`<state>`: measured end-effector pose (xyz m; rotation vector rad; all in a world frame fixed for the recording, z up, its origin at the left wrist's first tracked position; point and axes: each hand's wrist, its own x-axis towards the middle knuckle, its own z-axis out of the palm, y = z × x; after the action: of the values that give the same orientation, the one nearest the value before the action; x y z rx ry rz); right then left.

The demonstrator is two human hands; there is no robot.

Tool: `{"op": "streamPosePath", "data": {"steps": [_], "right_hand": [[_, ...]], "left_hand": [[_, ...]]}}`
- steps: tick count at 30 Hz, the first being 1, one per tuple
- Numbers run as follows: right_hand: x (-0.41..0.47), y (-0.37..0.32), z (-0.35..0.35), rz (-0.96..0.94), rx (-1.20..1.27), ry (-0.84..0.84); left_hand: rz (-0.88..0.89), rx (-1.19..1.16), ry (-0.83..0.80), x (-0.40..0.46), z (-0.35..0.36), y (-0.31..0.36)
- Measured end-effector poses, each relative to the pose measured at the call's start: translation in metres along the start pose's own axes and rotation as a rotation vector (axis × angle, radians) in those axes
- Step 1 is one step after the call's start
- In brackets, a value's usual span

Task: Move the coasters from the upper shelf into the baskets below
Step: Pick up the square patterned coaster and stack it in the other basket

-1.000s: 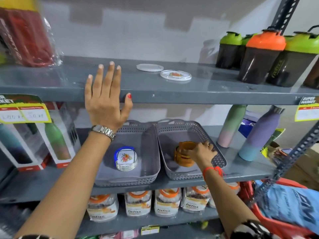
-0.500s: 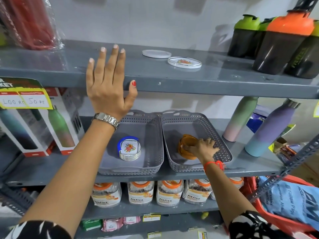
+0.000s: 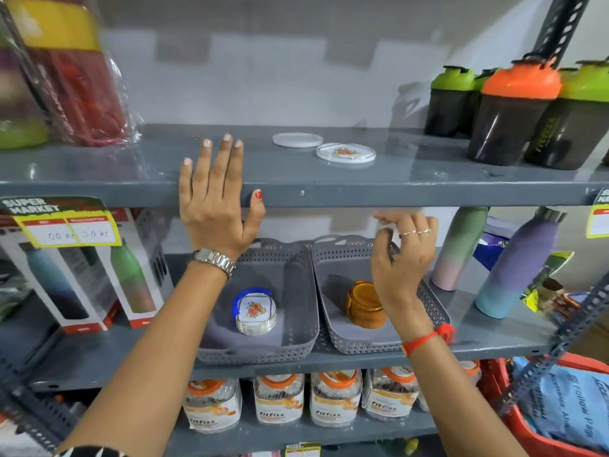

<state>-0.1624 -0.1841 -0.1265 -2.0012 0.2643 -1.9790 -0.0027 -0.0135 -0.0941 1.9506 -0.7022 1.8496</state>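
Two round coasters lie on the upper shelf [image 3: 428, 183]: a plain white coaster [image 3: 297, 140] and, just right of it, a flower-printed coaster [image 3: 346, 153]. Below stand two grey baskets. The left basket [image 3: 296, 344] holds a stack of flower-printed coasters in a blue holder [image 3: 255, 311]. The right basket [image 3: 435, 311] holds a stack of orange coasters [image 3: 364, 303]. My left hand [image 3: 217, 206] rests flat on the upper shelf's front edge, fingers spread. My right hand [image 3: 403, 258] hovers above the right basket, just under the upper shelf, fingers loosely curled and empty.
Shaker bottles [image 3: 514, 110] with green and orange lids stand at the upper shelf's right end, wrapped bottles [image 3: 75, 77] at its left. Pastel flasks [image 3: 520, 262] stand right of the baskets, boxed bottles [image 3: 82, 275] to the left. Jars [image 3: 280, 400] fill the shelf underneath.
My right hand has let go of the orange coaster stack and risen out of the right basket toward the upper shelf. My left hand stays on the shelf edge.
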Motion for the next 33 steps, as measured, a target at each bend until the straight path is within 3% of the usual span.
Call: {"op": "streamPosePath", "data": {"steps": [4,8,11,18,25,33], "right_hand": [[0.064,-0.035,0.008,-0.117,-0.072,0.028],[0.119,-0.043,0.031,0.149,-0.451,-0.450],[0.144,-0.039,0.043,0.284,-0.587,-0.756],[0.157,-0.023,0.053,0.485,-0.658,-1.090],[0.154,-0.018,0.054,0.531,-0.602,-1.048],[0.138,-0.045,0.046,0.295,-0.594,-0.650]], "left_hand": [[-0.008,-0.015,-0.028,0.003,-0.003,0.000],[-0.015,-0.021,-0.063,0.005,-0.007,0.000],[-0.019,-0.038,-0.088,0.006,-0.009,0.000],[-0.023,-0.052,-0.166,0.008,-0.014,0.001],[-0.052,-0.084,-0.239,0.011,-0.019,0.002],[-0.054,-0.115,-0.253,0.011,-0.023,0.003]]}}
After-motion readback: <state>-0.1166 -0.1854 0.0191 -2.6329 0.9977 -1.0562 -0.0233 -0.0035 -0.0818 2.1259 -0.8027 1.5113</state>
